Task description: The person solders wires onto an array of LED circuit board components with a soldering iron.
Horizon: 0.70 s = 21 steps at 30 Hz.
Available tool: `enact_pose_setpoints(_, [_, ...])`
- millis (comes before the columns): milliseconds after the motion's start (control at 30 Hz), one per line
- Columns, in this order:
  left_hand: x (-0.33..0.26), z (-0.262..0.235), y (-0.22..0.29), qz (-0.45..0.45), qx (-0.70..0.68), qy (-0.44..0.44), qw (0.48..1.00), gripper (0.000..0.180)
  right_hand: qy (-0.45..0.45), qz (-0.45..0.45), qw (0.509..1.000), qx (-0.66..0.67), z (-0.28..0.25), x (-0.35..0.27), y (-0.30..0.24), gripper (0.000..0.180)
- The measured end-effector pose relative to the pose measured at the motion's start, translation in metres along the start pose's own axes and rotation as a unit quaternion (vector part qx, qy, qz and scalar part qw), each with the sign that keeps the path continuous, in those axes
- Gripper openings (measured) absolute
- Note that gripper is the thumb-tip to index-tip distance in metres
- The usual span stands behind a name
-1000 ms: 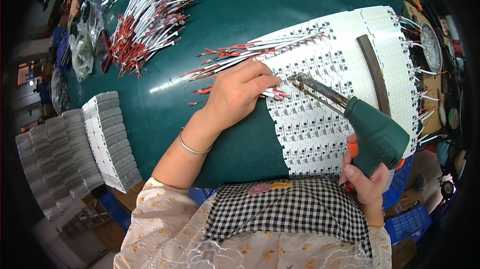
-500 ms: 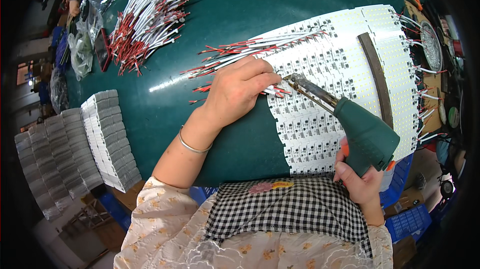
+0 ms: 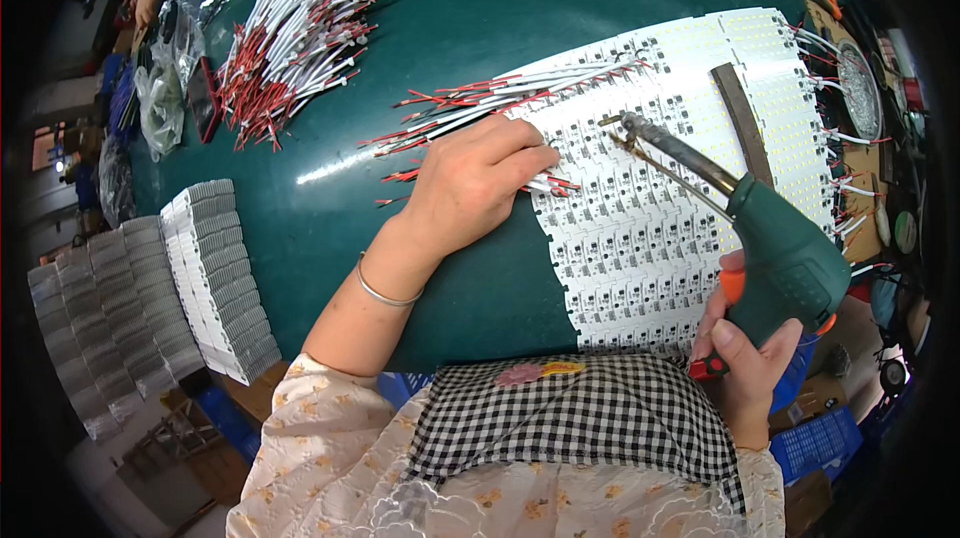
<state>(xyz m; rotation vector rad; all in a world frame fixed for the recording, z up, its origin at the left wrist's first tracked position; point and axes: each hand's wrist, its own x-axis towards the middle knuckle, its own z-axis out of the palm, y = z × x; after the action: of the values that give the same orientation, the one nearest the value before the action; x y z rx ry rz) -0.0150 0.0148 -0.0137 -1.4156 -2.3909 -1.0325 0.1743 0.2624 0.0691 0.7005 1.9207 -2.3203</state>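
Note:
My left hand (image 3: 478,181) rests on the green table, fingers closed on thin red and white wires (image 3: 545,181) at the left edge of a white panel of small circuit boards (image 3: 660,208). My right hand (image 3: 745,363) grips a green soldering gun (image 3: 775,258); its metal tip (image 3: 622,126) sits just above the panel, right of my left fingertips. A row of red and white wires (image 3: 500,98) lies along the panel's upper left edge.
A big heap of red and white wires (image 3: 295,38) lies at the far left of the green table (image 3: 480,8). Stacks of white board strips (image 3: 215,278) stand at the left edge, with plastic bags (image 3: 160,98) behind. A dark bar (image 3: 742,123) lies across the panel. Blue crates (image 3: 830,438) sit lower right.
The soldering gun's tip has shifted slightly up and left along the panel. My left hand has stayed on the wires at the panel's edge.

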Motion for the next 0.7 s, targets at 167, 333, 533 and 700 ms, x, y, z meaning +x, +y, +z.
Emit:
enact_pose_setpoints(167, [0.003, -0.001, 0.006, -0.018, -0.002, -0.009, 1.000, 0.037, 0.101, -0.060, 0.993, -0.027, 0.009, 0.005, -0.012, 0.062])
enact_pose_setpoints(333, [0.003, -0.011, 0.006, -0.012, 0.017, 0.035, 0.999, 0.029, 0.106, -0.116, 0.986, -0.059, -0.010, -0.002, -0.024, 0.067])
enact_pose_setpoints(533, [0.009, -0.021, 0.022, -0.066, 0.006, 0.157, 0.985, 0.019, 0.086, -0.131, 0.987, -0.033, -0.013, 0.002, -0.022, 0.069])
enact_pose_setpoints(700, [0.011, -0.002, 0.022, -0.067, 0.048, 0.037, 0.996, 0.037, 0.087, -0.080, 0.993, -0.026, -0.005, 0.003, -0.012, 0.065])
